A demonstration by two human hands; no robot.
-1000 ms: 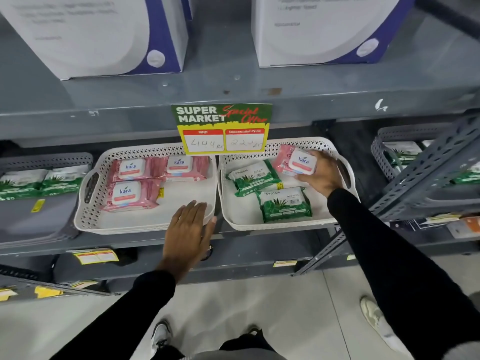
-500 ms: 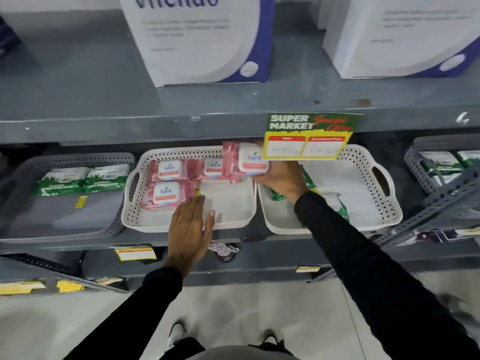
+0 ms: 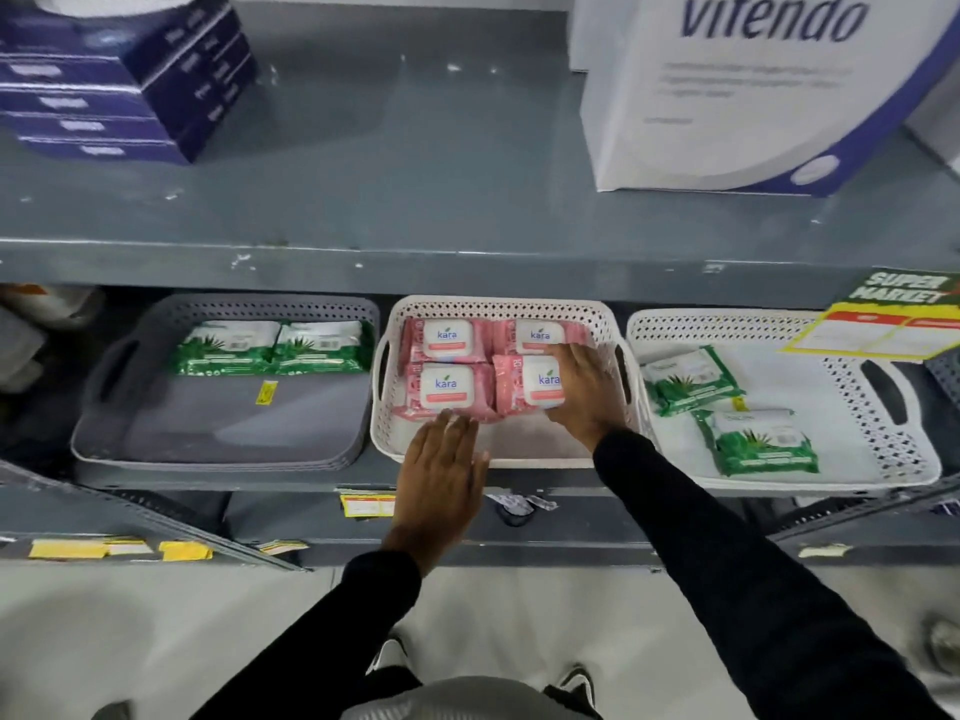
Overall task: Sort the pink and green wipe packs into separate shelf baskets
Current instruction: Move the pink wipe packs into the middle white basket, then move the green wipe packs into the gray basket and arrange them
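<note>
Centrally, the fourth pink wipe pack (image 3: 527, 383) sits at the front right of the middle white basket (image 3: 605, 324), completing a two-by-two block with three other pink packs: one at the back left (image 3: 445, 337), one at the back right (image 3: 537, 335) and one at the front left (image 3: 447, 387). Each pink pack is a soft, crinkled pouch with a white rounded flip lid printed "kara"; the packs lie flat, lids up, touching one another. The right hand (image 3: 584, 392) lies over the right edge of the fourth pack, fingers curled around it and the thumb at its front; whether the grip is firm or already loosening cannot be told. The left hand (image 3: 441, 465) is flat and open, holding nothing, resting on the front rim of the same basket with its fingertips just reaching the front left pack. Two green packs (image 3: 691, 379) (image 3: 761, 441) lie loosely in the right white basket (image 3: 883, 475), well apart from any pink one; two further green packs (image 3: 275, 345) stand side by side at the back of the grey basket (image 3: 208, 449) on the left. As far as the view shows, no basket mixes colours, so the sort appears essentially complete, with only the release and squaring of the fourth pack remaining. A yellow and green price sign (image 3: 883, 324) hangs from the shelf above, partly over the right basket.
</note>
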